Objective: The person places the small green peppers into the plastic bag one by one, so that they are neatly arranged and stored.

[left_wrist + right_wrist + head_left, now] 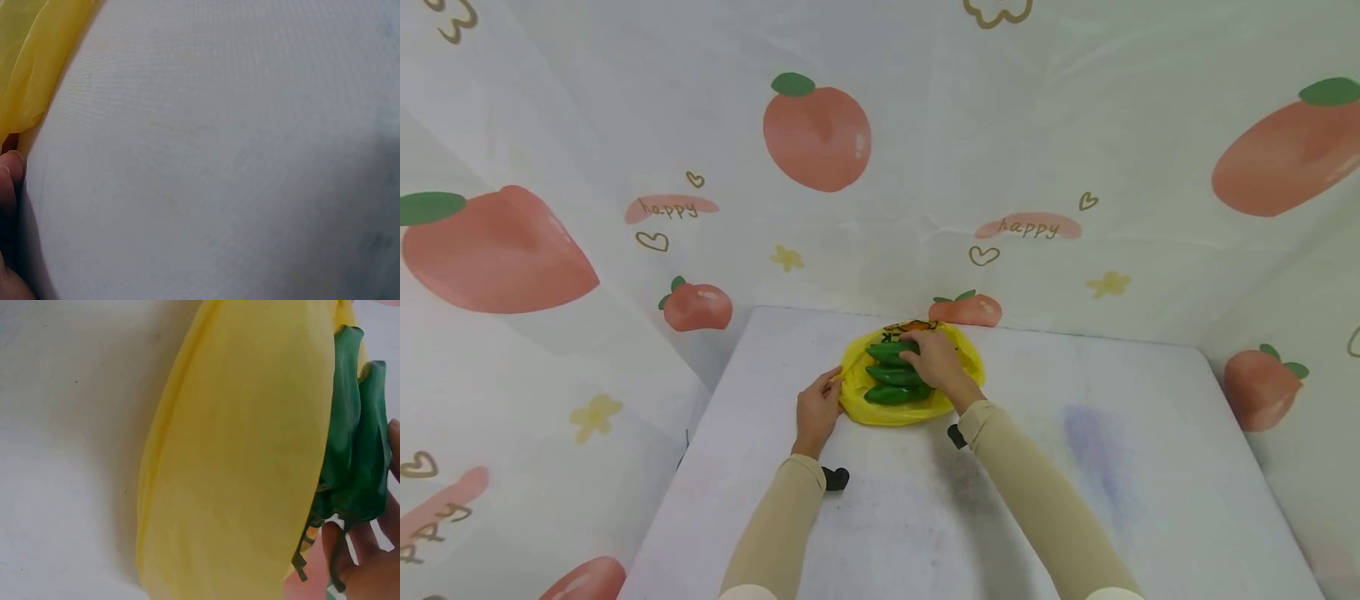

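A yellow plastic bag (880, 414) lies opened out at the back of the table, with three long green peppers (897, 395) side by side in it. At the bag's left edge, my left hand (817, 414) pinches the rim between thumb and fingers. My right hand (938, 363) reaches over the bag from the right and holds the rearmost green pepper (889, 352). In the right wrist view, fingers of the right hand (375, 562) curl by the stem end of a green pepper (369, 450), beside the bag's yellow wall (237, 456). The left wrist view catches only some fingertips (14, 164) near the bag.
A white table (1150, 467) carries two small black things (836, 478), one near each forearm. Behind and around it hangs a pale cloth (880, 258) printed with peaches. A bluish smudge (1093, 450) marks the tabletop on the right.
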A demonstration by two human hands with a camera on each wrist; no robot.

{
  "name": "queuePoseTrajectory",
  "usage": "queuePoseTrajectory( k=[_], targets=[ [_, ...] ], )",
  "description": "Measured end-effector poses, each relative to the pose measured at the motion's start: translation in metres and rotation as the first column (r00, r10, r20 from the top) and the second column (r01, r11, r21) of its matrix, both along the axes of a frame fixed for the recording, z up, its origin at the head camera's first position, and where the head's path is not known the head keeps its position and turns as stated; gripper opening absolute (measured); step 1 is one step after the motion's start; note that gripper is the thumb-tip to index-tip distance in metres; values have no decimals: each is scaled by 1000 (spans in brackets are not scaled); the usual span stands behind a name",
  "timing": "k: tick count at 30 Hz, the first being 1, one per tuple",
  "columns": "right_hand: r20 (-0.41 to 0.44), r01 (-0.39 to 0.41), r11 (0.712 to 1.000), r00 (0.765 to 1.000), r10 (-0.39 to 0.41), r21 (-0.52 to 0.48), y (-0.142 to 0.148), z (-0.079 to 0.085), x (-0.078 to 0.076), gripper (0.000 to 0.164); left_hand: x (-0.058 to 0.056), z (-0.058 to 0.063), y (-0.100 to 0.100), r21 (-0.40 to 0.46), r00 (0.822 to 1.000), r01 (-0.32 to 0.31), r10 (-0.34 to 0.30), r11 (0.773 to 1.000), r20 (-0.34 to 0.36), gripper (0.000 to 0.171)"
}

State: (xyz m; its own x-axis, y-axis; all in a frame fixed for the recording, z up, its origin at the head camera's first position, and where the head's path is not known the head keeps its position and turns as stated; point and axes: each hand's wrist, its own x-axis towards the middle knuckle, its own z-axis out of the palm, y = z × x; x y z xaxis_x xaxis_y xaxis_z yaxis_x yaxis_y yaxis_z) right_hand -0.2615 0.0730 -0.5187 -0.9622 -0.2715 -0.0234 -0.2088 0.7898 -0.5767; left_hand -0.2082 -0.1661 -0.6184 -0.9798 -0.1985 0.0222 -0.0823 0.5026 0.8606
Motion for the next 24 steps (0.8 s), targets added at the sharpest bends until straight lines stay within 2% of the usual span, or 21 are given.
queuePoseTrajectory(
  k=[14, 24],
  targets=[
    [-100, -63, 986, 992, 79, 157, 4, 6, -2, 44, -2, -3, 0, 3, 1000, -4, 4, 1000, -5, 30],
    [-230, -54, 980, 968, 98, 191, 15, 10, 5, 44, -2, -7, 1, 30, 1000, -19, 19, 999, 3, 31]
  ],
)
